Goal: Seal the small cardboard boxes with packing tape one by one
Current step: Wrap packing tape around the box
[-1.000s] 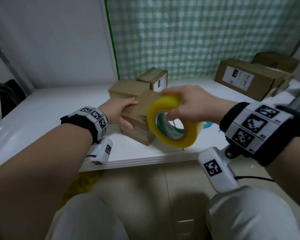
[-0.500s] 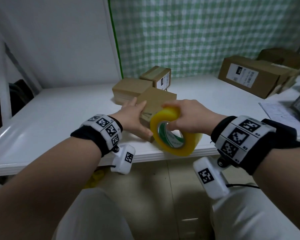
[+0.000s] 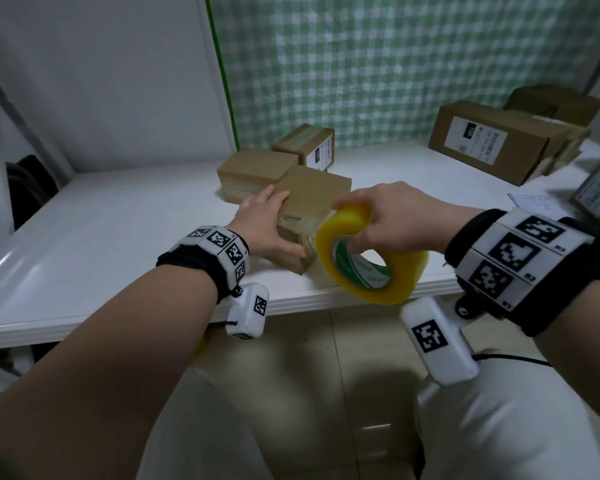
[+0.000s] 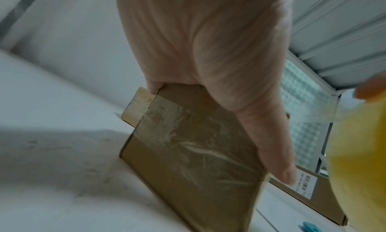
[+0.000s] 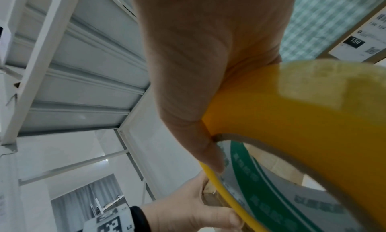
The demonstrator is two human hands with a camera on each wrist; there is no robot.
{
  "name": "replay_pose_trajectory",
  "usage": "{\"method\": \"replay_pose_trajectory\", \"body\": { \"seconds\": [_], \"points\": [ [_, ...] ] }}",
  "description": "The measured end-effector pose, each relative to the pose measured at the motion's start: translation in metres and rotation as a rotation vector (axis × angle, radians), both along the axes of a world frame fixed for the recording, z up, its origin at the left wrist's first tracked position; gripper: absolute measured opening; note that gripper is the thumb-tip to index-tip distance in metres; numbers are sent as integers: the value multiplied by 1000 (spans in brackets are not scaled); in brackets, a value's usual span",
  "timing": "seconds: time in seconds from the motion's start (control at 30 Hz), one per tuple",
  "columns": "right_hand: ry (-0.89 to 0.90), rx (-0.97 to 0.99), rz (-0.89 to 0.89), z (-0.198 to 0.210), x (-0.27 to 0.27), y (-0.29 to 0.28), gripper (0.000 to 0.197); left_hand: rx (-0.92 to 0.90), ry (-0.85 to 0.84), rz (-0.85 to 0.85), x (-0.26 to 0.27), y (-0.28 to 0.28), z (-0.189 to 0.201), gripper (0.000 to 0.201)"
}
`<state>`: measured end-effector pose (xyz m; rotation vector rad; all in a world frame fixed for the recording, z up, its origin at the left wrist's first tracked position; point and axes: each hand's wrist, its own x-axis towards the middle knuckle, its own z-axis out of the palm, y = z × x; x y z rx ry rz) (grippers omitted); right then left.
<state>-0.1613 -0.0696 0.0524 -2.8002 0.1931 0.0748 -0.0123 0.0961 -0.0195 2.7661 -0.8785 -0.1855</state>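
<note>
A small cardboard box lies on the white table near its front edge. My left hand holds it, fingers on top and thumb along the near side. The left wrist view shows clear tape stuck on that box, my thumb lying along the taped face. My right hand grips a yellow tape roll just right of the box, thumb inside the green core. A short strip of tape runs from roll to box.
Two more small boxes sit right behind the held one. Larger labelled cartons stand at the back right, papers near the right edge. A green checked curtain closes the back. The table's left half is bare.
The box went from held up to lying flat on the table. My left hand shifted from its left side onto the top. The roll came down and toward me, off the table's front edge.
</note>
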Motion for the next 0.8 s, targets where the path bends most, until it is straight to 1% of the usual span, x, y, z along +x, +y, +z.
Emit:
{"method": "replay_pose_trajectory", "body": {
  "seconds": [0.13, 0.2, 0.27, 0.47, 0.57, 0.67, 0.8],
  "points": [
    [-47, 75, -12, 8, -6, 1, 63, -43, -4, 17, -2, -1, -2, 117],
    [-65, 30, 3, 13, -6, 4, 64, -54, -8, 18, -1, -1, -5, 119],
    [-46, -31, 9, 12, -9, 6, 65, -60, -20, 11, -1, -1, -6, 121],
    [61, -41, -33, -13, -28, 1, 68, -80, 5, -82, -11, -6, -6, 125],
    [99, -26, -47, -25, -44, 2, 69, -74, 0, -148, -22, -8, -7, 123],
    [104, -28, -50, -34, -61, 8, 68, -73, -5, -176, -35, -8, -7, 118],
    [77, -79, -54, -51, -75, 21, 70, -65, -9, -183, -47, -8, -6, 122]
  ]
}}
